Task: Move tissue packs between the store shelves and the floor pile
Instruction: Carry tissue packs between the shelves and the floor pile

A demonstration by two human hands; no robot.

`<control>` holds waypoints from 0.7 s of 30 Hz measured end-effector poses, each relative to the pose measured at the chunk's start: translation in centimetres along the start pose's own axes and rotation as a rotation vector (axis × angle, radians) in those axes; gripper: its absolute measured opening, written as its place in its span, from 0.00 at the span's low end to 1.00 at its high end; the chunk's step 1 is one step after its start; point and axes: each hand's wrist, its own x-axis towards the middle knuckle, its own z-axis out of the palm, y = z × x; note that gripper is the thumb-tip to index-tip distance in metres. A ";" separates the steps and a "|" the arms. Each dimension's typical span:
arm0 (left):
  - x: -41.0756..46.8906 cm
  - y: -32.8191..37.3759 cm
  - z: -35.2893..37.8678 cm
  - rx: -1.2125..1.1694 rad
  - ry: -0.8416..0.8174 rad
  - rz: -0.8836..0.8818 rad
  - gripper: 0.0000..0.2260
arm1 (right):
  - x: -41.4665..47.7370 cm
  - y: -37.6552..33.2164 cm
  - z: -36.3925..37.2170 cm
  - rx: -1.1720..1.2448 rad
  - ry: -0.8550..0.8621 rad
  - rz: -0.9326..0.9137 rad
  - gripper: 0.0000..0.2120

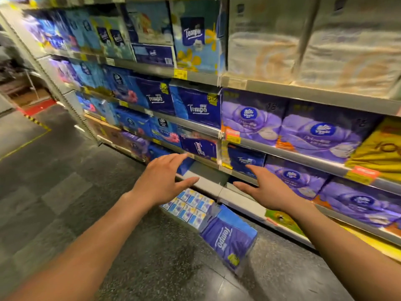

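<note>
Both hands are out in front of the shelving and hold nothing. The left hand (160,179) has its fingers straight and spread, thumb apart, hovering just near a bare stretch of shelf (206,177). The right hand (268,190) is likewise loose and spread, its fingertips close below a dark blue Tempo pack (246,159) on the shelf above that gap.

The floor pile lies directly beneath the hands, against the foot of the shelving: a blue Tempo pack (227,237) lying tilted on the near side, and a bundle of small light-blue packs (191,206) touching it on the far side.

This looks like the reach between two carries (whether toward the shelf or down to the pile cannot be told from the hands alone). A likely next move is to close both hands on the sides of one pack, either the Tempo pack by the right fingertips or one on the floor. The soft wrap would want a two-sided hold.

The floor (65,181) is dark speckled tile. The shelves run from near right to far left, crowded with blue packs, purple Vinda packs (293,177) and a yellow pack (379,148) on the right. Far left, a red and yellow-striped floor marking (36,109) shows.
</note>
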 end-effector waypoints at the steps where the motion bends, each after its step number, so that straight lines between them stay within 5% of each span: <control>1: 0.7 -1.4 0.3 -0.002 -0.019 -0.004 0.37 | 1.3 -0.7 0.7 -0.003 -0.009 0.000 0.39; 5: 4.6 -6.4 2.9 -0.027 -0.131 -0.023 0.37 | 6.8 -2.0 3.4 0.007 -0.042 0.007 0.36; 10: 11.6 -13.3 5.9 -0.013 -0.233 -0.023 0.38 | 17.0 -2.5 8.3 0.041 -0.113 0.054 0.49; 15: 18.2 -20.4 7.4 0.020 -0.334 -0.073 0.39 | 26.8 -4.2 13.0 0.046 -0.232 0.096 0.45; 21: 24.4 -27.0 9.2 0.005 -0.414 -0.032 0.39 | 33.8 -6.3 16.5 0.035 -0.184 0.189 0.63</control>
